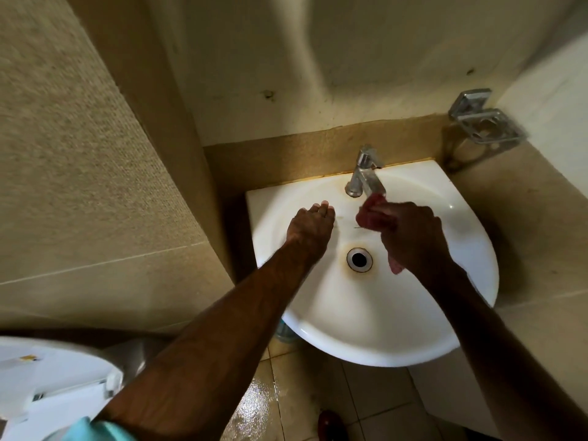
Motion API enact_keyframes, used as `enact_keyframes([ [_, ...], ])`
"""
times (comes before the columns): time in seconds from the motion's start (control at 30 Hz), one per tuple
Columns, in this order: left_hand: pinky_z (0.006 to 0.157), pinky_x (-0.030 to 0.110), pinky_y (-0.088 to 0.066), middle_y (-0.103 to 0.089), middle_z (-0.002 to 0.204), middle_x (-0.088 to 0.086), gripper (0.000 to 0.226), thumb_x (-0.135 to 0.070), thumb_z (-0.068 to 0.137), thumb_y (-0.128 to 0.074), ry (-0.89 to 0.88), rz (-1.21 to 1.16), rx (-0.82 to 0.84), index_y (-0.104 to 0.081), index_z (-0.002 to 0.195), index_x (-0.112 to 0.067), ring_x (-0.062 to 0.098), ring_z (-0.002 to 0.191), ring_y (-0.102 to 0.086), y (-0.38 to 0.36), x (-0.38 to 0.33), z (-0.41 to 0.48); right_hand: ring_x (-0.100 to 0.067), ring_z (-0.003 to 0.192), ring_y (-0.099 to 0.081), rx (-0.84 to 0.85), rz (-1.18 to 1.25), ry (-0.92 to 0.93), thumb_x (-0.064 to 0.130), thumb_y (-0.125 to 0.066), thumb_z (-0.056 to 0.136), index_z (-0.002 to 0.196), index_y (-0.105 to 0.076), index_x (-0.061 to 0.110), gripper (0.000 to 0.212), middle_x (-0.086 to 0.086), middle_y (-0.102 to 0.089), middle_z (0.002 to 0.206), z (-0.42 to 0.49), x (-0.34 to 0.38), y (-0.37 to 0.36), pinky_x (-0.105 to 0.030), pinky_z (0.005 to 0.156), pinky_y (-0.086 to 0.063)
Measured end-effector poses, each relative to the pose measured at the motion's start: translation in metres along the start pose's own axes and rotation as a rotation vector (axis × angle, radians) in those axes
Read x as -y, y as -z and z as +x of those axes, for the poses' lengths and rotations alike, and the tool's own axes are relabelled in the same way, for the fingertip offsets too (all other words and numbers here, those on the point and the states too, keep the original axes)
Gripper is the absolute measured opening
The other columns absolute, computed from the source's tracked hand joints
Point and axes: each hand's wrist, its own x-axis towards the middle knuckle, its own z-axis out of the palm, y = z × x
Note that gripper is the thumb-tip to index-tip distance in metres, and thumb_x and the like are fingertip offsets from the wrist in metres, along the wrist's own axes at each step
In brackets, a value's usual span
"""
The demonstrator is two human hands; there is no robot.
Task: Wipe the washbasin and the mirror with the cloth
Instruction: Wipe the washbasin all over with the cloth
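Beige tiled walls box in this corner, and the white washbasin [366,348] spreads out below the tap [362,176], its back edge tight to the wall behind that tap. No mirror in sight from up here, so the bowl is the job right now, I'd say. Left hand [310,226] rests on the bowl's slope to the left of the tap, fingers fairly straight, holding nothing. Right hand [413,233] is curled round the cloth [370,214], just in front of the tap and a touch right. To do this well I'd spread that wad for more contact, press firmly, and work from the tap's base down to the drain [359,259] in front of it, where a brownish ring wants extra scrubbing. Now the cloth itself: dull red, bunched up, one end poking out right under the spout, another bit hanging below my palm. Looks soft and floppy; wet or dry, I can't tell.
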Motion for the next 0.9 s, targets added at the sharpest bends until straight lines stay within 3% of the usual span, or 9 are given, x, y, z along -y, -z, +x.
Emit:
enact_keyframes([
  [0.07,0.118,0.04,-0.031,-0.011,0.167,0.015,0.078,-0.005,0.094,-0.058,-0.01,0.002,-0.002,-0.013,0.159,-0.005,0.031,0.151,-0.024,-0.003,0.002,0.001,-0.013,0.079,-0.075,0.001,0.154,-0.14,0.027,-0.064,0.101,0.109,-0.076,0.038,0.018,0.01,-0.079,0.095,-0.012,-0.012,-0.017,-0.026,0.071,-0.058],
  [0.13,0.118,0.041,-0.03,-0.012,0.166,0.017,0.078,-0.005,0.093,-0.057,-0.017,0.014,-0.022,-0.013,0.158,-0.003,0.031,0.151,-0.024,-0.009,0.002,0.002,-0.02,0.087,-0.075,-0.01,0.207,-0.233,0.024,-0.064,0.1,0.111,-0.074,0.035,0.019,0.004,-0.079,0.098,-0.022,-0.026,-0.039,-0.028,0.07,-0.055],
  [0.27,0.121,0.041,-0.026,-0.008,0.166,0.017,0.082,-0.006,0.092,-0.056,-0.008,0.014,-0.04,-0.007,0.158,-0.001,0.032,0.153,-0.016,-0.021,0.0,0.001,-0.033,0.117,-0.067,0.051,0.253,-0.384,-0.015,-0.053,0.083,0.139,-0.061,0.018,0.066,-0.007,-0.068,0.132,-0.021,-0.051,-0.078,-0.047,0.086,-0.06],
  [0.33,0.122,0.04,-0.024,-0.005,0.167,0.016,0.084,-0.005,0.092,-0.056,-0.003,-0.022,-0.052,-0.005,0.158,-0.002,0.032,0.154,-0.012,-0.027,-0.001,0.001,-0.039,0.119,-0.061,0.117,0.095,-0.39,0.0,-0.06,0.087,0.138,-0.055,0.018,0.055,-0.01,-0.062,0.136,-0.01,-0.063,-0.098,-0.055,0.09,-0.057],
  [0.4,0.123,0.04,-0.024,-0.004,0.167,0.015,0.084,-0.003,0.092,-0.055,0.004,-0.054,-0.066,-0.004,0.159,-0.002,0.031,0.155,-0.01,-0.03,0.0,0.002,-0.041,0.119,-0.059,0.178,-0.066,-0.387,0.022,-0.065,0.092,0.133,-0.054,0.014,0.043,-0.013,-0.06,0.133,0.004,-0.068,-0.119,-0.049,0.095,-0.051],
  [0.6,0.122,0.039,-0.023,-0.002,0.168,0.011,0.076,-0.02,0.1,-0.051,-0.009,-0.161,-0.057,-0.007,0.16,-0.006,0.028,0.155,-0.008,-0.021,0.004,-0.002,-0.037,0.119,-0.061,0.249,-0.003,-0.15,0.011,-0.057,0.079,0.14,-0.049,0.013,0.061,-0.01,-0.061,0.13,-0.025,0.007,-0.169,-0.045,0.095,-0.055],
  [0.7,0.12,0.038,-0.028,-0.004,0.168,0.009,0.098,-0.023,0.088,-0.073,-0.012,-0.138,-0.045,-0.008,0.16,-0.008,0.027,0.155,-0.011,-0.019,0.007,0.0,-0.035,0.122,-0.06,0.25,0.171,-0.045,0.006,-0.062,0.09,0.134,-0.062,0.01,0.044,-0.01,-0.064,0.135,-0.039,0.035,-0.155,-0.036,0.096,-0.049],
  [0.8,0.119,0.037,-0.029,-0.001,0.168,0.009,0.099,-0.016,0.087,-0.072,-0.008,-0.127,-0.025,-0.005,0.16,-0.007,0.027,0.155,-0.008,-0.018,0.003,-0.002,-0.03,0.119,-0.063,0.324,0.182,0.173,-0.012,-0.056,0.079,0.122,-0.072,0.015,0.053,-0.005,-0.067,0.134,-0.046,0.014,-0.14,-0.025,0.09,-0.046],
  [0.9,0.122,0.037,-0.023,0.004,0.168,0.009,0.084,-0.004,0.095,-0.053,0.013,-0.137,-0.08,-0.001,0.16,-0.007,0.026,0.156,-0.003,-0.028,-0.002,-0.004,-0.018,0.136,-0.054,0.263,0.117,0.226,-0.006,-0.048,0.071,0.134,-0.066,0.024,0.072,0.002,-0.061,0.145,-0.027,-0.062,-0.149,-0.038,0.108,-0.044],
])
